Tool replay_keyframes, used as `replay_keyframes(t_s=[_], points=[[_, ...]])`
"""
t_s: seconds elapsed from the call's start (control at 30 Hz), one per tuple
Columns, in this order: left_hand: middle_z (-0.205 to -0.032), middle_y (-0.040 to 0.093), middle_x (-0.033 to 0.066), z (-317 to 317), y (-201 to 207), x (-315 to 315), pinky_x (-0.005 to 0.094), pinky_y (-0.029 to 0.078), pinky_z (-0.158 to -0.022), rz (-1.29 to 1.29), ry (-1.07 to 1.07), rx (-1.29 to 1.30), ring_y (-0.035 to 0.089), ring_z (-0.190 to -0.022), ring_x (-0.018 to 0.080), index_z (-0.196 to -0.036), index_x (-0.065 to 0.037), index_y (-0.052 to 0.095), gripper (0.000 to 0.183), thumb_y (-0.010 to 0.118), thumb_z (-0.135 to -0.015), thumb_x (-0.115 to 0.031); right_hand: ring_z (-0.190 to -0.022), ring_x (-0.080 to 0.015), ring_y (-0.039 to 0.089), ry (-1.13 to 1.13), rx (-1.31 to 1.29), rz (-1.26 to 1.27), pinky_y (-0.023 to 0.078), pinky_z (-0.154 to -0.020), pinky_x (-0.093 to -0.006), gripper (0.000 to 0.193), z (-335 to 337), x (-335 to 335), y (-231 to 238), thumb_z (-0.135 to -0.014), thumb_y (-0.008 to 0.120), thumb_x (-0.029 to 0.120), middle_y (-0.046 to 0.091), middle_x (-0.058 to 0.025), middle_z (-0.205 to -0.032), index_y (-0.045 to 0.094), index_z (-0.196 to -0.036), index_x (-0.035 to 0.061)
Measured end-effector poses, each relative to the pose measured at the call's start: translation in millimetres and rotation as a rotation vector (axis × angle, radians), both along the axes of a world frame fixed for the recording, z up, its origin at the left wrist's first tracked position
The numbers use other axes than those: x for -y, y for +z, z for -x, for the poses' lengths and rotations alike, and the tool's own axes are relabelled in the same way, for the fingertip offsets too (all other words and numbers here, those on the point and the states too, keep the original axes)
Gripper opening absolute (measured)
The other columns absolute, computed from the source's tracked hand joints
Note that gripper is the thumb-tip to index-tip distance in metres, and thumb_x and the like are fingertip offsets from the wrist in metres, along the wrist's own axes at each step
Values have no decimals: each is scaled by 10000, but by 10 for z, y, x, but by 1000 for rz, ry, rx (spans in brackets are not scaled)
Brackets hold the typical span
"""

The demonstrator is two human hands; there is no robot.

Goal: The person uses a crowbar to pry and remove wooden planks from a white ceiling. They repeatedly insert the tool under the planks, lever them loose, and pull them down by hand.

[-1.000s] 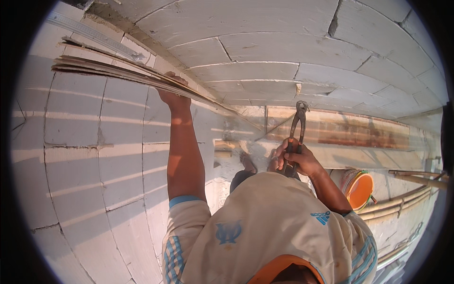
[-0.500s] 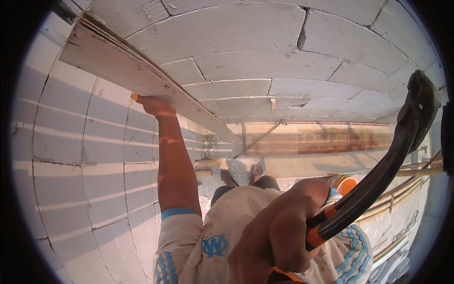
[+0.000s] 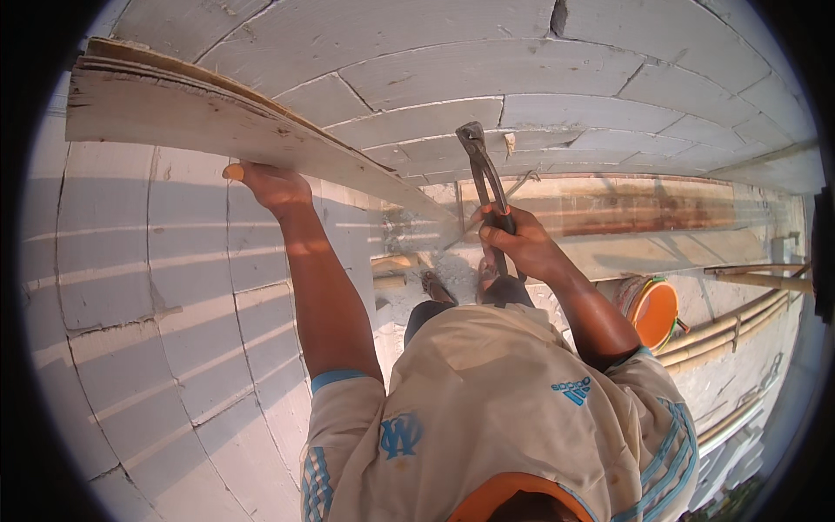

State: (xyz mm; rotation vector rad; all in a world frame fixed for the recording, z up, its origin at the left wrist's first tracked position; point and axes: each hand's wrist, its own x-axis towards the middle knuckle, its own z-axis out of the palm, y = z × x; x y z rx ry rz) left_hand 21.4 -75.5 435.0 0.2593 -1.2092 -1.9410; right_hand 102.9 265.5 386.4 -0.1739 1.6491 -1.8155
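Observation:
My left hand (image 3: 277, 190) holds the edge of a long wooden board (image 3: 200, 117), its thumb sticking out to the left and its other fingers mostly hidden by the board. The board stands upright along the corner where two block walls meet. My right hand (image 3: 524, 244) is wrapped round the handles of a pair of dark pincers (image 3: 481, 157). Their head points up and away from me, in front of the far wall and to the right of the board. The pincers do not appear to touch the board.
Pale block walls rise at the left (image 3: 113, 261) and ahead (image 3: 487, 65). Low at the right stand an orange bucket (image 3: 658, 315) and bamboo poles (image 3: 722, 339). A long plank (image 3: 652, 252) lies beyond them. My feet are on rubble-strewn ground (image 3: 404, 300).
My right hand has swung down and away from close to the camera, bringing the pincers from the right to the middle. My left hand stays on the board, which appears slightly farther left.

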Motion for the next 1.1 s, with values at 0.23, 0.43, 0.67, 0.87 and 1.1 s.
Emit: replay_keyframes(t_s=[0.23,0.43,0.67,0.87,1.1], points=[[-1306,515,78,-254,-287,274,382,416,-1043,333,-137,180,496,-1207,221,-1349,-27,454,712,646,-887,-534,-767,-252,669,228,28,-523,508,-724,-398,390,-349,-474,-1216,-917,528,225,673,-165,-915,576,-1243,15],[-1295,524,73,-554,-258,394,358,463,-998,594,-113,442,512,-1197,190,-1346,-8,452,746,674,-881,-548,-708,-183,626,331,49,-508,519,-653,-340,372,-314,-211,-1320,-825,517,99,646,-118,-874,565,-1184,10],[-1296,513,69,-772,-252,-1,355,461,-1022,197,-136,306,509,-1201,211,-1362,-1,427,736,772,-848,-399,-790,-224,679,425,123,-369,555,-586,-368,445,233,348,-650,-810,560,119,588,-137,-978,507,-1243,32],[-1268,536,57,-800,-333,-106,363,450,-1033,245,-134,240,528,-1169,210,-1330,-9,458,601,743,-884,-293,-881,-270,705,474,303,-269,557,-529,-405,552,416,531,-412,-816,560,115,562,-150,-1167,454,-1354,53],[-1168,597,44,-881,-515,93,347,457,-951,944,92,712,566,-1062,197,-1205,-30,551,349,688,-922,-181,-929,-298,713,439,393,-168,532,-469,-379,670,361,538,-193,-826,529,67,542,-147,-1248,348,-1471,45]])
